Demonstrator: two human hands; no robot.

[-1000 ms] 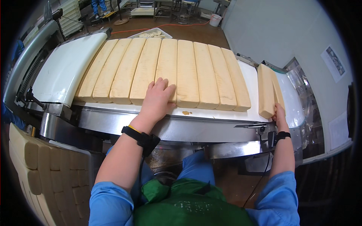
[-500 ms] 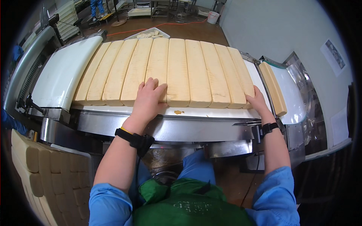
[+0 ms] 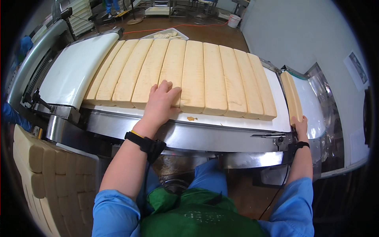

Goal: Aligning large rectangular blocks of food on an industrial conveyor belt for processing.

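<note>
A row of several long, pale cream blocks (image 3: 192,75) lies side by side on the white conveyor surface. My left hand (image 3: 164,96) rests on the front end of a middle block (image 3: 171,63), fingertips apart on top and thumb low at its end. At the right, my right hand (image 3: 300,122) grips the near end of a separate, narrower-looking block (image 3: 291,93), which lies beside the right-hand white belt (image 3: 310,102).
A stainless front rail (image 3: 185,138) edges the conveyor. Stacked blocks (image 3: 55,181) stand at lower left. Behind are a tray of pale pieces (image 3: 166,34), a white bucket (image 3: 233,21) and a person's legs (image 3: 112,8). A wall (image 3: 276,31) bounds the right side.
One of two blocks at the right now lies against the row's right end. My right hand went left to the row, then returned right to the separate block. My left hand stayed on the row.
</note>
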